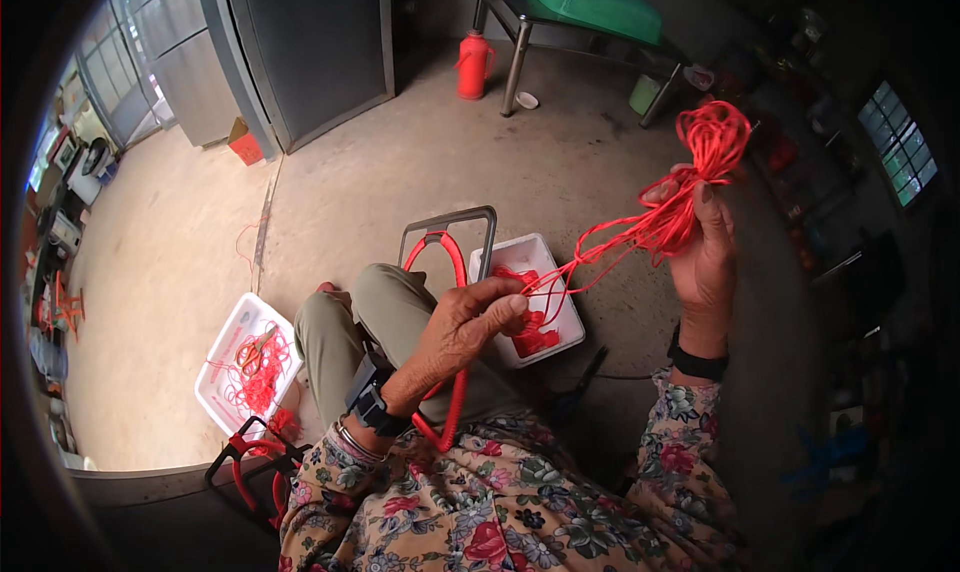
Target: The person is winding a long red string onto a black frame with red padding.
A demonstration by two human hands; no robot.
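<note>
My right hand (700,237) is raised at the right, its fingers closed round a looped bundle of red cord (712,142). Several strands run from the bundle down to my left hand (478,322), which pinches them between thumb and fingers over my lap. Behind the left hand, a white plastic basin (568,322) on the floor holds more red material. A metal frame (490,234) partly wrapped in red cord (460,267) stands against my knees, its lower part hidden by my left arm.
To my left, a second white basin (212,372) holds tangled red cord and orange-handled scissors (254,347). Beside it is another dark frame (218,464) with red wrapping. A red thermos flask (473,67) stands by a metal-legged table (518,67) bearing a green tub (600,10).
</note>
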